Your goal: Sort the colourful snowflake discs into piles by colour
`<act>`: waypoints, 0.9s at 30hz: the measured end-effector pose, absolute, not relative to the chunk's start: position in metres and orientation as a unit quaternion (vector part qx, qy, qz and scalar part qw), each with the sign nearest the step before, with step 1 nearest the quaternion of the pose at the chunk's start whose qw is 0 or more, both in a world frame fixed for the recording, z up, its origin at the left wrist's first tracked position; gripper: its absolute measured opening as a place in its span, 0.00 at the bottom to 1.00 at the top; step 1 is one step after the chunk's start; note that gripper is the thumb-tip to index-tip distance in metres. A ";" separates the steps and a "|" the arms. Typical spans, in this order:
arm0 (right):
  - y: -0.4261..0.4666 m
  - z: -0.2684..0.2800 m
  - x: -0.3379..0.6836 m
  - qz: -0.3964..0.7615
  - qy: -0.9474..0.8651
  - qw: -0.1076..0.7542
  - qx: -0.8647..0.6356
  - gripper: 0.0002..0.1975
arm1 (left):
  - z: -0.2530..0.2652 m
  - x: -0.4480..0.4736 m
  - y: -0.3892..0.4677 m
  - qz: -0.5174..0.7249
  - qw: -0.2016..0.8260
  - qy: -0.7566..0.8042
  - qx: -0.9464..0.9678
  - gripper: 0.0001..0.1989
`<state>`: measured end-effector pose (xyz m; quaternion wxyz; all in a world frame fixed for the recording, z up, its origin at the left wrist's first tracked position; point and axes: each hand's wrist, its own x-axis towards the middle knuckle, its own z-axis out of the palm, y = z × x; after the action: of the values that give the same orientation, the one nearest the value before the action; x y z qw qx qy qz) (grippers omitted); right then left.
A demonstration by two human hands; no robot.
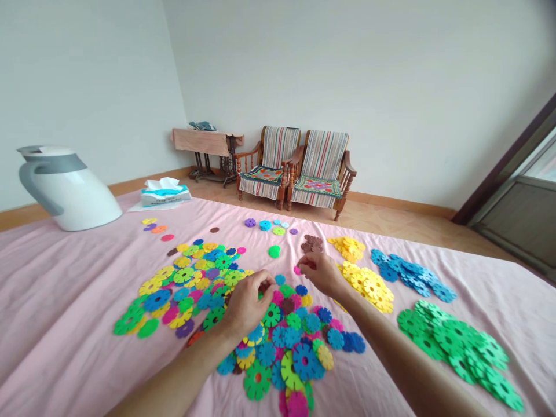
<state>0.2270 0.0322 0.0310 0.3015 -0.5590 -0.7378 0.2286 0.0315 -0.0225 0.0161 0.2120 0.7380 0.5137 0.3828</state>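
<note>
My right hand (321,273) is over the cloth between the mixed heap and the sorted piles. Its fingers are pinched, with a small pink slotted disc (297,270) at their tips. My left hand (248,301) hovers over the large mixed heap of colourful slotted plastic discs (204,278), its fingers curled together; whatever they hold is hidden. Just beyond my right hand lies a small brown disc pile (311,243). Beside that hand are yellow disc piles (367,285), and further right are a blue pile (412,275) and a green pile (456,341).
A pink cloth (56,301) with folds covers the table. At the left stand a white-and-grey jug (82,194) and a tissue box (166,197). Several loose discs lie along the far side, including a blue one (265,225). Two wooden chairs (319,159) stand beyond.
</note>
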 end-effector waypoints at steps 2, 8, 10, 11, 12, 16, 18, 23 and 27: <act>0.005 0.035 0.242 0.250 -0.765 0.277 -0.526 0.08 | 0.016 0.032 -0.022 0.380 0.210 0.517 0.738 0.06; -0.054 0.035 0.259 0.221 -0.839 0.229 -0.441 0.14 | 0.015 0.032 -0.021 0.376 0.204 0.520 0.739 0.06; -0.061 0.033 0.257 0.186 -0.852 0.222 -0.436 0.15 | 0.013 0.031 -0.021 0.377 0.204 0.521 0.738 0.05; -0.063 0.031 0.256 0.176 -0.854 0.219 -0.438 0.14 | 0.012 0.031 -0.020 0.378 0.204 0.521 0.738 0.05; -0.064 0.030 0.255 0.169 -0.854 0.219 -0.441 0.13 | 0.011 0.031 -0.020 0.378 0.204 0.522 0.737 0.05; -0.064 0.030 0.258 0.182 -0.839 0.245 -0.451 0.11 | 0.010 0.030 -0.019 0.376 0.202 0.520 0.739 0.05; -0.063 0.032 0.264 0.215 -0.821 0.258 -0.461 0.11 | 0.009 0.030 -0.019 0.376 0.199 0.522 0.739 0.05; -0.061 0.034 0.276 0.305 -0.779 0.252 -0.486 0.10 | 0.008 0.029 -0.019 0.374 0.197 0.520 0.742 0.06; -0.062 0.033 0.275 0.305 -0.780 0.238 -0.492 0.08 | 0.007 0.029 -0.018 0.377 0.194 0.516 0.744 0.06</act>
<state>0.2750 -0.0617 0.0326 0.2383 -0.4919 -0.7797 0.3054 0.0291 -0.0180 0.0072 0.1940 0.7442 0.5160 0.3772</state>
